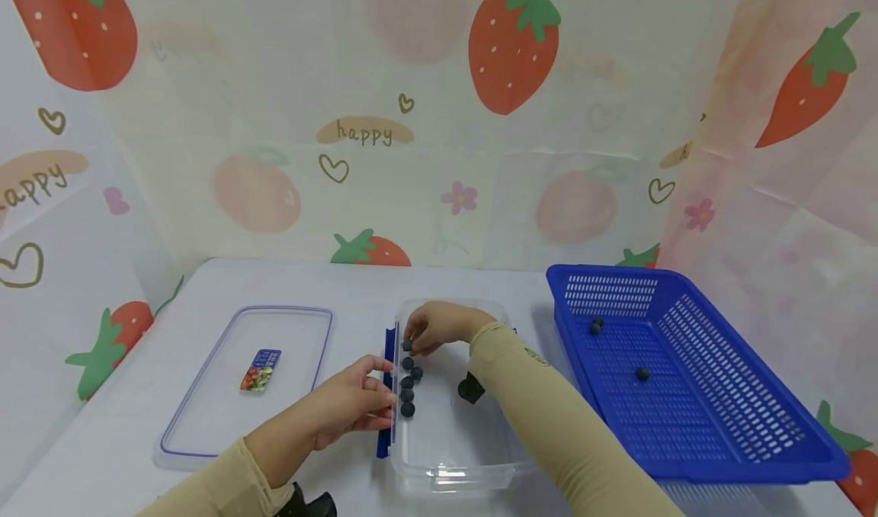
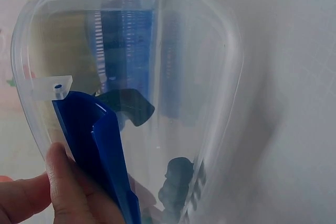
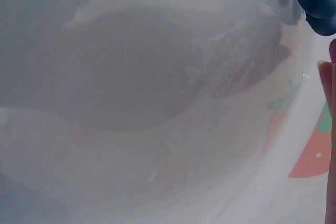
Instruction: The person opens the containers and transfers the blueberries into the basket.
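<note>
Several dark blueberries (image 1: 407, 383) lie along the left side of a clear plastic box (image 1: 453, 456), also visible through its wall in the left wrist view. At the far end of that row, my right hand (image 1: 439, 326) reaches over the box and pinches a blueberry (image 1: 408, 345) in its fingertips. The right wrist view catches only part of the fingers (image 3: 332, 93), close below dark berries (image 3: 317, 3). My left hand (image 1: 353, 397) rests against the box's left side, its fingers loosely bent and touching the rim and the blue latch (image 1: 386, 425).
Right of the box stands a blue perforated basket (image 1: 686, 425) with a few more blueberries (image 1: 642, 374). On the left a clear lid (image 1: 206, 418) with a blue seal lies flat, bearing a printed label (image 1: 261, 370). Strawberry-patterned cloth (image 1: 514, 197) hangs around the white table (image 1: 363, 288).
</note>
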`<state>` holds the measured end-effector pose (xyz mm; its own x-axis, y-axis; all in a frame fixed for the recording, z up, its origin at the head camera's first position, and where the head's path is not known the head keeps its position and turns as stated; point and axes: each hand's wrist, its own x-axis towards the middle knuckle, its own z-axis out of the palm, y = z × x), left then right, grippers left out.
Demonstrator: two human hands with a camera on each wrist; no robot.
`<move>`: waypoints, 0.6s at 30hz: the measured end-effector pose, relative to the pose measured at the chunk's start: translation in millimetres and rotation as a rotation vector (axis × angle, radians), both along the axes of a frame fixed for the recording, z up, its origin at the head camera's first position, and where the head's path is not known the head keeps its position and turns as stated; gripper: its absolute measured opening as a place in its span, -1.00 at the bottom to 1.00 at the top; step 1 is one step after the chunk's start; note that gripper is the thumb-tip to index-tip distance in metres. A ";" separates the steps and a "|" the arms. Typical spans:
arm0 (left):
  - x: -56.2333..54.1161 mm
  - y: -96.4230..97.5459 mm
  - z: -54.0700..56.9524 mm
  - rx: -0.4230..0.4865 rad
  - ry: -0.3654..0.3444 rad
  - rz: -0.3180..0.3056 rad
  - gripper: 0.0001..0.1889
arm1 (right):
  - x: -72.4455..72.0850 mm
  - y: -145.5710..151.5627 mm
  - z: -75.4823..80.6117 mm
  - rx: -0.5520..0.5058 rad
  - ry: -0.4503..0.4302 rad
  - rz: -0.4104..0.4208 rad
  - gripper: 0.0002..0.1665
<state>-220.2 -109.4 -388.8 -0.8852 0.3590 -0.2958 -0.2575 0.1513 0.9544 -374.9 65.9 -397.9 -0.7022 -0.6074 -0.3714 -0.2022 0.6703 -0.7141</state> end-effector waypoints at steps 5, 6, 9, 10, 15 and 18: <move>-0.1 0.2 -0.2 -0.005 0.000 0.003 -0.50 | 0.8 -0.9 1.3 -0.015 0.019 -0.011 -0.89; -0.2 0.2 -0.3 -0.005 0.000 0.003 -0.50 | 0.8 -1.0 1.7 -0.018 0.019 -0.009 -0.90; -0.5 0.3 -0.5 -0.008 -0.001 0.004 -0.50 | 0.5 0.0 3.9 -0.025 0.017 -0.002 -0.91; -0.6 0.4 -0.6 -0.009 -0.001 0.004 -0.50 | 0.5 0.6 5.4 -0.029 0.015 -0.002 -0.91; -1.2 1.3 -0.8 -0.015 -0.003 0.008 -0.49 | 0.6 6.2 15.9 -0.061 -0.011 -0.003 -0.92; -1.3 1.7 -0.9 -0.022 -0.006 0.013 -0.49 | -0.1 10.3 23.4 -0.090 -0.019 0.014 -0.92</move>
